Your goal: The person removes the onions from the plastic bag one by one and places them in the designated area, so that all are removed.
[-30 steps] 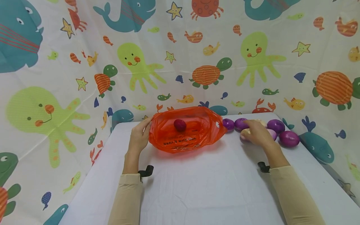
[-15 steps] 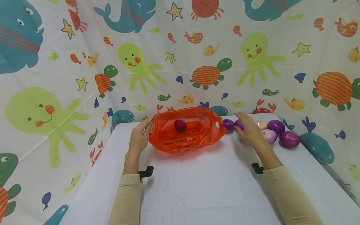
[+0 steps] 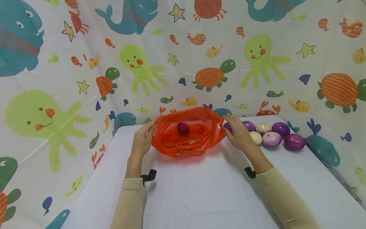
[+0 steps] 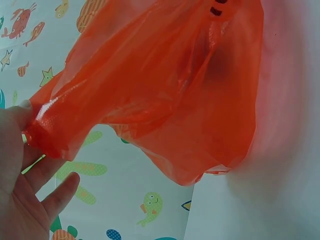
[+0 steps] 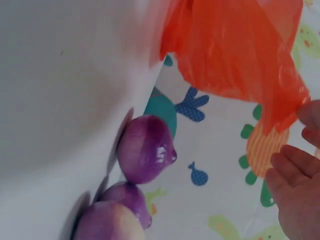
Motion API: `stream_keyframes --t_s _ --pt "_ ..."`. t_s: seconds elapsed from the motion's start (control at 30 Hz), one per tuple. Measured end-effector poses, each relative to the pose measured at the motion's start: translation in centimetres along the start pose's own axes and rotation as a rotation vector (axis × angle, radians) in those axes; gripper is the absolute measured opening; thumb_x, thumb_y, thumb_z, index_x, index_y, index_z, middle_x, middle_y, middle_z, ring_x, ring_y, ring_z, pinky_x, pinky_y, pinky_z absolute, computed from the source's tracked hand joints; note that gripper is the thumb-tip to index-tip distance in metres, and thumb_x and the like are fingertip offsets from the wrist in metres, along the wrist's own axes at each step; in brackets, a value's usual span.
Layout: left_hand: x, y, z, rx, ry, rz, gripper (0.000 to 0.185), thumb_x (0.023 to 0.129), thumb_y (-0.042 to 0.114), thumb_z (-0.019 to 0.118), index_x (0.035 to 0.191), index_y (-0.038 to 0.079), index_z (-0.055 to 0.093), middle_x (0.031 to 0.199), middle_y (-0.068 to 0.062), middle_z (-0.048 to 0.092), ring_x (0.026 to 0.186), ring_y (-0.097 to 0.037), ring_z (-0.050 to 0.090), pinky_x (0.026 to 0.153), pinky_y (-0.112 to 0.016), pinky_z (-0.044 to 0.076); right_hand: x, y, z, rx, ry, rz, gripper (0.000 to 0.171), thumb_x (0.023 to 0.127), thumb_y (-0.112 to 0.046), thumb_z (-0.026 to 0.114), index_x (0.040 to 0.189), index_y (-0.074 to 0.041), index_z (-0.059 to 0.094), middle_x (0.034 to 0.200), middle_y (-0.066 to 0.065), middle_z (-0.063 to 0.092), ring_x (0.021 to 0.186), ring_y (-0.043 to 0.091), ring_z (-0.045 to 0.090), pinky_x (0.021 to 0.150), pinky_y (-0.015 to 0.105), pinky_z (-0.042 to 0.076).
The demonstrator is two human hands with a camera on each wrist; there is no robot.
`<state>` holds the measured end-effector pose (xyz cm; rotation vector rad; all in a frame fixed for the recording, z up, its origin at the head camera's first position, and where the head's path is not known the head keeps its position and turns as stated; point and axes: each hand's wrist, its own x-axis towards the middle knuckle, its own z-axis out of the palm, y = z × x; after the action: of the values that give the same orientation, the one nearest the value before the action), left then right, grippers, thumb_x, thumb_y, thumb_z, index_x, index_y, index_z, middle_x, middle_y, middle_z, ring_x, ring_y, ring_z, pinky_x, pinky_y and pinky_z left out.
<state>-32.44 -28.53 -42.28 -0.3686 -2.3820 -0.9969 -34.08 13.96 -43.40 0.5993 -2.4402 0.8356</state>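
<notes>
A translucent red plastic bag (image 3: 171,140) is held up, its mouth spread towards me, with dark print on its front. A dark red-purple round thing (image 3: 183,128) shows in the bag's middle. My left hand (image 3: 142,140) pinches the bag's left edge between thumb and fingers, as the left wrist view shows. At the opposite edge, my right hand (image 3: 240,135) pinches the bag's corner with thumb and forefinger; its other fingers extend free in the right wrist view. Just behind that hand a purple onion (image 5: 145,150) lies on the table, partly hidden in the head view.
Several purple and pale onions (image 3: 272,139) lie grouped on the white-covered table (image 3: 194,190) at the right. A curtain (image 3: 183,47) printed with sea animals hangs behind and at both sides. Small black cameras (image 3: 149,175) sit on the wrists.
My right hand has left the onions, moved left and taken hold of the bag's right edge. The onions it covered now show. The left hand keeps its hold.
</notes>
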Motion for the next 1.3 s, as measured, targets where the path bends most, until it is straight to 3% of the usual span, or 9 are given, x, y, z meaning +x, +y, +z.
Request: stream_keyframes --t_s 0.3,0.63,0.97,1.3 --pt "0.1 -0.1 0.1 -0.007 0.004 0.01 0.04 0.111 0.028 0.051 0.149 0.017 0.059 0.146 -0.008 0.065 0.137 -0.031 0.06 0.112 -0.051 0.05 0.5 -2.4 0.7 0.058 0.056 -0.032 0.053 0.1 -0.011 0.067 0.151 -0.009 0.053 0.158 0.014 0.05 0.145 0.039 0.047 0.11 0.06 0.049" --pt "0.1 0.1 0.1 -0.009 0.001 -0.001 0.041 0.111 0.029 0.051 0.15 0.019 0.058 0.147 -0.007 0.064 0.138 -0.031 0.059 0.111 -0.052 0.051 1.1 -3.6 0.9 0.089 0.138 -0.154 0.05 0.099 -0.007 0.066 0.148 -0.005 0.055 0.153 0.016 0.054 0.142 0.038 0.051 0.112 0.059 0.048" --pt "0.1 -0.1 0.1 -0.002 -0.008 -0.015 0.042 0.11 0.031 0.051 0.151 0.022 0.057 0.148 -0.005 0.063 0.139 -0.029 0.058 0.112 -0.05 0.05 1.3 -5.0 2.2 0.094 0.099 -0.213 0.054 0.098 -0.012 0.071 0.148 -0.004 0.054 0.153 0.02 0.053 0.144 0.038 0.048 0.117 0.059 0.044" --pt "0.1 -0.3 0.3 0.0 -0.005 -0.011 0.042 0.111 0.031 0.051 0.151 0.022 0.057 0.149 -0.004 0.062 0.141 -0.027 0.057 0.113 -0.049 0.05 1.2 -6.7 3.6 0.102 -0.002 -0.208 0.056 0.099 -0.019 0.071 0.151 -0.011 0.052 0.156 0.013 0.051 0.146 0.033 0.047 0.115 0.055 0.047"
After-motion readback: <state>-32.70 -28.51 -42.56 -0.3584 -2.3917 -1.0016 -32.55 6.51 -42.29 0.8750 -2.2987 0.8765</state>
